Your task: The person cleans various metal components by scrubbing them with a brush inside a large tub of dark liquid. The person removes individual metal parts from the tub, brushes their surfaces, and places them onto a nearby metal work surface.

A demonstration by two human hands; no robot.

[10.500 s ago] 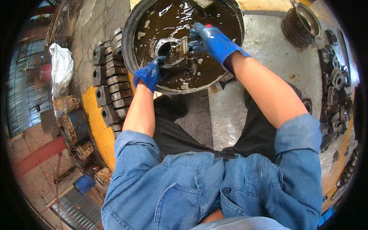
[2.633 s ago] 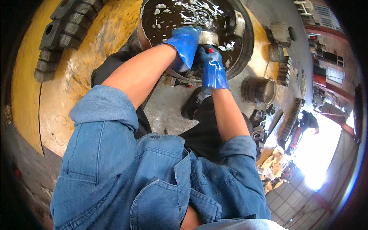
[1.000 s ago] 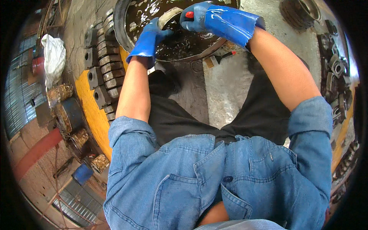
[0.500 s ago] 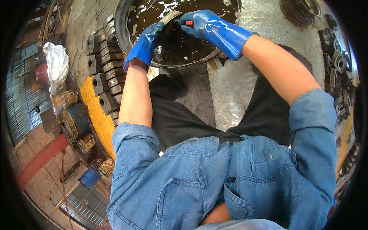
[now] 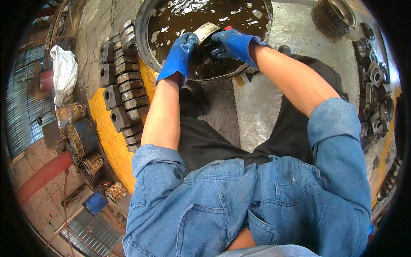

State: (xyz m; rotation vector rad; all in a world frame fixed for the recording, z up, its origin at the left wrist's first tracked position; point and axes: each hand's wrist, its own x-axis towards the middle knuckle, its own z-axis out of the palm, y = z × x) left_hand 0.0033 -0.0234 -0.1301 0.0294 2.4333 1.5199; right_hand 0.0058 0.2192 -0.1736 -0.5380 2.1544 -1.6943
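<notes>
While the fingers of the left hand (image 5: 180, 53), in a wet blue rubber glove, curl against the near side of a pale grey metal ring (image 5: 205, 31), the gloved fingers of the right hand (image 5: 233, 43) close on its other side, so both hands clamp the ring between them; a small red tip (image 5: 227, 28) shows above the right hand's knuckles, and what it belongs to cannot be told. The ring sits tilted, half out of the dark brown liquid, just inside the near rim of a wide round black basin (image 5: 145, 47) that stands on the concrete floor (image 5: 257, 111). Bare forearms run back to rolled denim sleeves. Off the basin's left edge, a row of dark grey metal blocks (image 5: 124, 85) lies along a yellow painted strip (image 5: 105, 128), with a white plastic bag (image 5: 64, 73) further left; at the floor's right edge more dark metal parts (image 5: 374, 85) lie piled
</notes>
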